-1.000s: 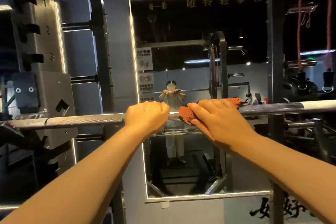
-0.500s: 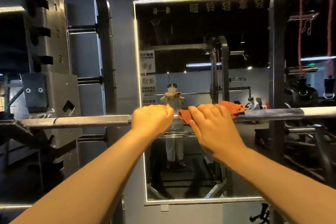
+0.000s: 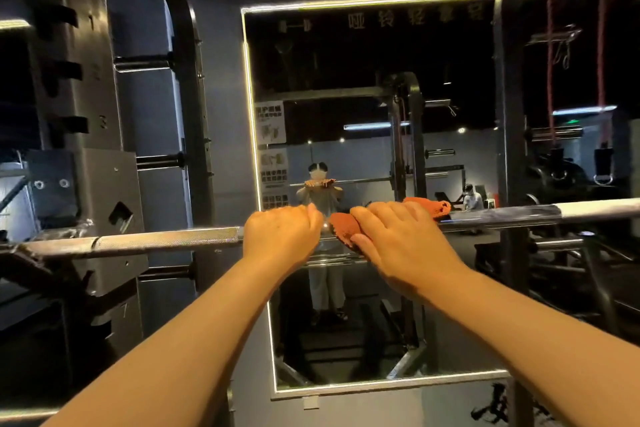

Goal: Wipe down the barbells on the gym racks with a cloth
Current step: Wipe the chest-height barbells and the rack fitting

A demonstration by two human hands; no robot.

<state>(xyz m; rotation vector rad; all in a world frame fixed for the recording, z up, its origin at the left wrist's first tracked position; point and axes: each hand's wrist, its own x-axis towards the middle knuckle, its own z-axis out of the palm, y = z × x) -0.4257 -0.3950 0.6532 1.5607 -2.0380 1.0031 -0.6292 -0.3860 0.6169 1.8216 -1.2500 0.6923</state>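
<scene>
In the head view, the barbell (image 3: 166, 242) lies across the rack (image 3: 104, 218). The left hand (image 3: 282, 234) curls around its bare shaft, and just beside it the right hand (image 3: 398, 239) wraps the orange cloth (image 3: 343, 229) over the bar. If that grip slackens, the cloth's loose tail could probably bunch or slip off, leaving stretches unwiped.

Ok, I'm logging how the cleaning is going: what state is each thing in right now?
barbell: lying level across the rack, its left end on a support.
orange cloth: draped over the barbell, mostly under the right hand.
left hand: fingers curled round the bare barbell.
right hand: grips the cloth against the barbell.
rack: carrying the barbell.
</scene>
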